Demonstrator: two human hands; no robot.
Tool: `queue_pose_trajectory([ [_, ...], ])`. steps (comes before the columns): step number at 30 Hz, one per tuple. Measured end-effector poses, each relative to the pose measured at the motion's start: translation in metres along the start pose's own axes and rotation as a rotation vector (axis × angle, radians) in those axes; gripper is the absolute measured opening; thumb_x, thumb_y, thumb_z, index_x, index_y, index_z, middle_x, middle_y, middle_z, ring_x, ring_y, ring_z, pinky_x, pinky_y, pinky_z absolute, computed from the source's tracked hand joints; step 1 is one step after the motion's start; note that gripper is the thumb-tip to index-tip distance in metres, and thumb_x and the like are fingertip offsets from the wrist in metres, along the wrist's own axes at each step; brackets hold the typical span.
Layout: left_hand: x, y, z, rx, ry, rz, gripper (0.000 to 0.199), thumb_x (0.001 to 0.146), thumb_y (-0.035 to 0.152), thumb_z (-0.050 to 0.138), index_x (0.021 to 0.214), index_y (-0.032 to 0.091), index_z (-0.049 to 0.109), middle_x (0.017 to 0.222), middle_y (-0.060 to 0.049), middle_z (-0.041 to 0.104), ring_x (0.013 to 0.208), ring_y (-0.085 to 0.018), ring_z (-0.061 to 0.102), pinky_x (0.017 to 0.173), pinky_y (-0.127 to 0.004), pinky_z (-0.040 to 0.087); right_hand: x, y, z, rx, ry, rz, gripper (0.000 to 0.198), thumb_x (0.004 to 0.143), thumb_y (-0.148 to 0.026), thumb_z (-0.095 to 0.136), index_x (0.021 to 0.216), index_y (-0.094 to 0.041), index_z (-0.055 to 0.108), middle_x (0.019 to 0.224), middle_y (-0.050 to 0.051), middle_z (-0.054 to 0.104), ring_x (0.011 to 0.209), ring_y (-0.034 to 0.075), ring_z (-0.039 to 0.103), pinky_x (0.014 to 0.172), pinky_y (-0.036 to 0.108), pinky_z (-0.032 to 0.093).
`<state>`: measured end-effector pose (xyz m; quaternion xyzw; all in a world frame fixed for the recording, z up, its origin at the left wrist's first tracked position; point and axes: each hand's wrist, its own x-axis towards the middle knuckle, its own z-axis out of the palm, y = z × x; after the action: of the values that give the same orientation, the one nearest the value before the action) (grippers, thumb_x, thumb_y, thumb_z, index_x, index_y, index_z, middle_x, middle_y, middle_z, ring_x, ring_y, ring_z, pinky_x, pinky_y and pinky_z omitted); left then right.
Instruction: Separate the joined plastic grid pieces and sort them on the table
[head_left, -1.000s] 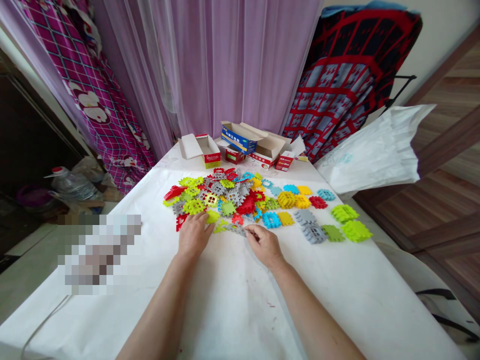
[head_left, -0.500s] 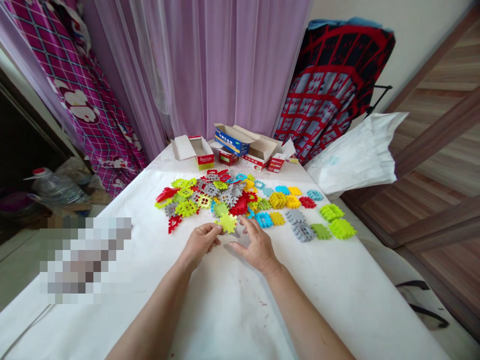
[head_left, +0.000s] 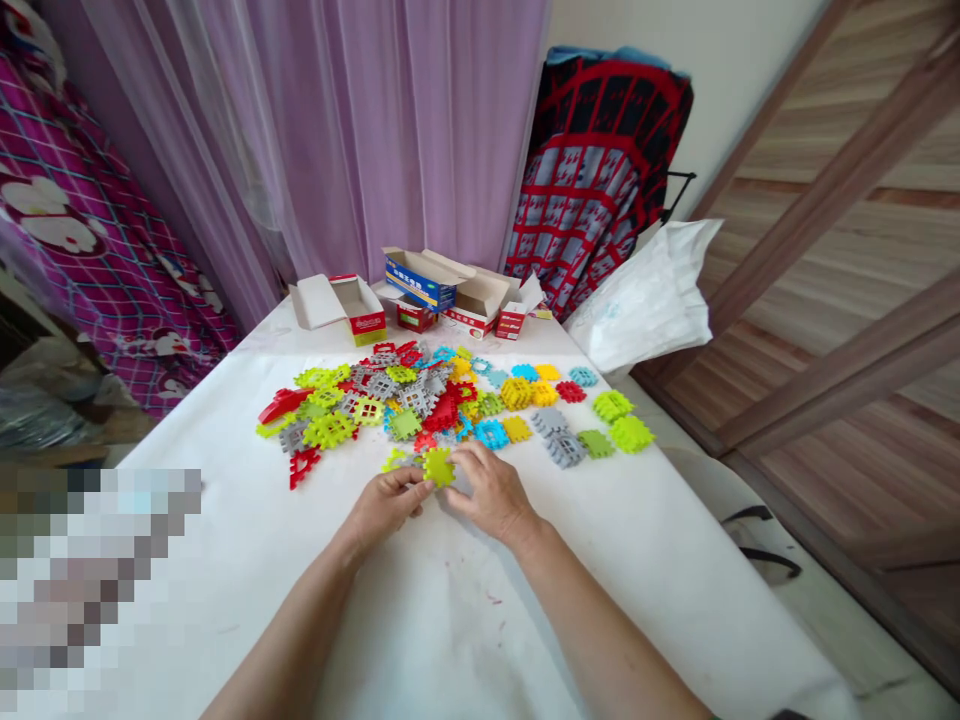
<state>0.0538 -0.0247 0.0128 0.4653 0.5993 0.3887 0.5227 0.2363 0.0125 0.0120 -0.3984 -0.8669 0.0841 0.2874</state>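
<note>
My left hand (head_left: 391, 505) pinches the left edge of a yellow-green square interlocking tile (head_left: 438, 467) between thumb and fingers, just above the table. My right hand (head_left: 491, 490) is curled at the tile's right edge, its fingertips and thumb touching it from that side. Just beyond my hands lies a loose pile of notched plastic tiles (head_left: 405, 394) in red, grey, green, blue and yellow. Right of the pile, tiles are grouped by colour: grey tiles (head_left: 559, 440), yellow tiles (head_left: 517, 393), a red stack (head_left: 571, 391) and bright green stacks (head_left: 631, 433).
Open cardboard boxes stand along the table's far edge, among them a blue box (head_left: 420, 282) and a red and white box (head_left: 360, 312). A white bag (head_left: 645, 300) is at the back right. A pixelated patch (head_left: 82, 590) covers the table's left side.
The view has turned to the right, so everything sits further left. My right hand has closed in on the tile, which was held by the left hand alone before.
</note>
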Motion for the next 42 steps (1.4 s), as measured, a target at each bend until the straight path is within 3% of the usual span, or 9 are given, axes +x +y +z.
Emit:
queue_pose_trajectory([
  [5, 0.004, -0.003, 0.007, 0.039, -0.004, 0.076, 0.043, 0.059, 0.059, 0.072, 0.078, 0.02, 0.069, 0.047, 0.006, 0.052, 0.039, -0.007, 0.039, 0.039, -0.019, 0.025, -0.001, -0.005, -0.005, -0.052, -0.057, 0.077, 0.059, 0.078, -0.03, 0.067, 0.134, -0.025, 0.047, 0.118, 0.008, 0.057, 0.105, 0.021, 0.059, 0.084, 0.03, 0.053],
  [10, 0.001, -0.002, 0.006, 0.08, -0.07, 0.186, 0.048, 0.067, 0.061, 0.066, 0.092, 0.02, 0.07, 0.068, 0.0, 0.064, 0.05, -0.01, 0.05, 0.048, -0.022, 0.041, -0.004, 0.005, -0.028, -0.067, -0.075, 0.078, 0.057, 0.079, -0.026, 0.065, 0.134, -0.027, 0.049, 0.119, 0.006, 0.057, 0.107, 0.02, 0.058, 0.088, 0.031, 0.05],
  [12, -0.002, 0.0, 0.004, 0.09, -0.089, 0.174, 0.056, 0.071, 0.063, 0.061, 0.109, 0.022, 0.066, 0.087, -0.004, 0.067, 0.056, -0.011, 0.054, 0.046, -0.023, 0.041, -0.011, 0.032, -0.054, -0.084, -0.056, 0.136, 0.058, 0.079, -0.023, 0.064, 0.135, -0.027, 0.048, 0.121, 0.006, 0.057, 0.104, 0.019, 0.059, 0.089, 0.03, 0.049],
  [14, -0.003, 0.003, 0.003, 0.132, -0.1, 0.124, 0.065, 0.073, 0.066, 0.056, 0.12, 0.022, 0.06, 0.088, -0.005, 0.066, 0.053, -0.012, 0.052, 0.04, -0.022, 0.037, -0.021, 0.072, -0.09, -0.131, -0.075, 0.267, 0.058, 0.079, -0.023, 0.064, 0.135, -0.027, 0.049, 0.119, 0.005, 0.059, 0.091, 0.016, 0.062, 0.084, 0.029, 0.049],
  [18, 0.001, 0.003, 0.002, 0.219, -0.109, 0.128, 0.065, 0.073, 0.07, 0.053, 0.114, 0.02, 0.063, 0.072, -0.002, 0.063, 0.052, -0.011, 0.05, 0.043, -0.021, 0.037, -0.04, 0.157, -0.166, -0.401, -0.182, 0.55, 0.059, 0.076, -0.025, 0.067, 0.133, -0.026, 0.052, 0.119, 0.005, 0.061, 0.087, 0.017, 0.063, 0.078, 0.026, 0.047],
  [22, 0.008, -0.006, 0.002, 0.221, -0.1, 0.092, 0.069, 0.071, 0.073, 0.052, 0.114, 0.02, 0.063, 0.071, -0.001, 0.063, 0.047, -0.01, 0.046, 0.039, -0.021, 0.035, -0.045, 0.201, -0.202, -0.567, -0.356, 0.584, 0.059, 0.076, -0.023, 0.064, 0.133, -0.028, 0.053, 0.119, 0.006, 0.062, 0.096, 0.02, 0.062, 0.078, 0.025, 0.045],
  [28, 0.011, -0.009, 0.0, 0.156, -0.057, 0.071, 0.07, 0.066, 0.074, 0.057, 0.108, 0.019, 0.065, 0.08, -0.005, 0.066, 0.053, -0.013, 0.053, 0.035, -0.02, 0.036, -0.042, 0.215, -0.199, -0.537, -0.448, 0.572, 0.062, 0.076, -0.021, 0.062, 0.136, -0.026, 0.05, 0.122, 0.007, 0.06, 0.103, 0.021, 0.059, 0.086, 0.027, 0.043],
  [35, 0.01, -0.003, 0.002, 0.152, -0.038, 0.063, 0.069, 0.064, 0.076, 0.058, 0.101, 0.018, 0.066, 0.077, -0.005, 0.065, 0.049, -0.011, 0.049, 0.035, -0.02, 0.034, -0.049, 0.214, -0.197, -0.449, -0.401, 0.599, 0.073, 0.075, -0.026, 0.066, 0.143, -0.025, 0.04, 0.134, 0.008, 0.056, 0.118, 0.025, 0.054, 0.094, 0.03, 0.04],
  [42, 0.008, -0.004, 0.001, 0.186, -0.061, 0.053, 0.07, 0.067, 0.073, 0.057, 0.111, 0.018, 0.064, 0.074, -0.003, 0.064, 0.048, -0.01, 0.047, 0.036, -0.02, 0.034, -0.046, 0.198, -0.173, -0.512, -0.316, 0.867, 0.084, 0.079, -0.056, 0.059, 0.146, -0.014, 0.031, 0.132, 0.018, 0.056, 0.117, 0.031, 0.056, 0.09, 0.037, 0.044],
])
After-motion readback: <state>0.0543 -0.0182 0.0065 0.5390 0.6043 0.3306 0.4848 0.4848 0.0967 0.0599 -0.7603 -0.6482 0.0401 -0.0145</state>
